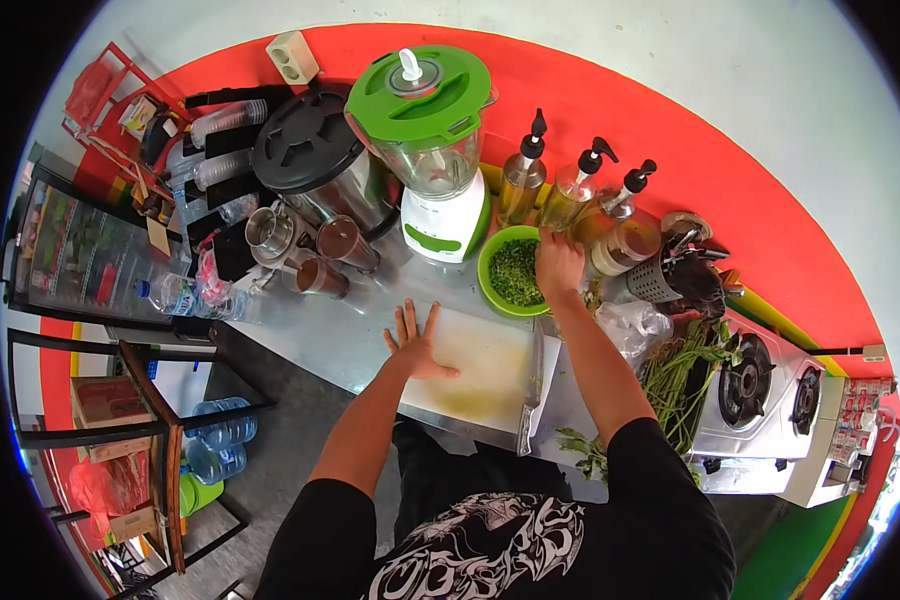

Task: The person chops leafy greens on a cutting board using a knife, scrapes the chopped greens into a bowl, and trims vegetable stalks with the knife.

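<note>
My left hand [416, 345] lies with fingers spread over the left edge of a white cutting board [485, 360], which has a yellow-green stain. My right hand [560, 264] is closed at the right rim of a green bowl [492, 292]; its fingertips are partly hidden. Finely chopped green leaves [515, 273] fill much of the bowl, which stands just behind the board. Along the board's right edge lies a knife [536, 375]. Leafy green stalks [675, 385] are heaped right of my right forearm, beside a clear plastic bag [634, 328].
Behind the bowl stand a blender [435, 170] and several pump bottles [570, 190]. Metal cups [345, 245] and a large lidded steel pot [315, 150] are at the left. A gas stove [760, 400] and a utensil holder [655, 275] stand to the right.
</note>
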`<state>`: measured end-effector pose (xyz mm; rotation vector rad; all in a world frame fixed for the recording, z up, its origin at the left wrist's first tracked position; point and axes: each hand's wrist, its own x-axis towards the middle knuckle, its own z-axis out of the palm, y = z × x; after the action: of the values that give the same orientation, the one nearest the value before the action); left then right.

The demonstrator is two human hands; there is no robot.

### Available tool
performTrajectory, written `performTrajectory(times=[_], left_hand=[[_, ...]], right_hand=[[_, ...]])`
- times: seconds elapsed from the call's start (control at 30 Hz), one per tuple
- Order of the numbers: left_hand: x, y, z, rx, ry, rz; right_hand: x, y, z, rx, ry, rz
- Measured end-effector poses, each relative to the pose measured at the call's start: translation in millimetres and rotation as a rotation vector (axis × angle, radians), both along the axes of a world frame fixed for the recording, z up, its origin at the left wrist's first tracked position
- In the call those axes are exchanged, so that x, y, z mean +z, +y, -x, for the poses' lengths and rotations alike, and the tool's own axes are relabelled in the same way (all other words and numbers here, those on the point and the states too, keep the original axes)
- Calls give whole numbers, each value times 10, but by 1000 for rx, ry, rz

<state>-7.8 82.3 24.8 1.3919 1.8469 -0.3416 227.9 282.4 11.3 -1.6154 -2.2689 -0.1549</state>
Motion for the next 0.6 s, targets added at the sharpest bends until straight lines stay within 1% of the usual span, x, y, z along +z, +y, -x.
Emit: performTrajectory(times=[0.07,0.13,0.17,0.37,0.43,0.47,0.6], left_hand=[[-6,-18,0,9,-4,-6],[-12,-31,3,15,-14,-27],[-14,-41,3,19,-16,-30],[-4,-41,3,4,1,-22],[-26,-45,18,5,-5,-32],[-44,-54,26,6,-10,-45],[-20,-71,12,8,-7,-52]], right_hand=[[-35,-11,-27,3,-16,-5],[-104,5,-43,31,-28,-113],[-134,12,-56,35,-30,-116],[-110,42,-92,115,-93,-67],[-73,49,-98,157,-139,-81],[-62,60,-89,158,-186,-28],[-128,105,-82,195,-290,-45]])
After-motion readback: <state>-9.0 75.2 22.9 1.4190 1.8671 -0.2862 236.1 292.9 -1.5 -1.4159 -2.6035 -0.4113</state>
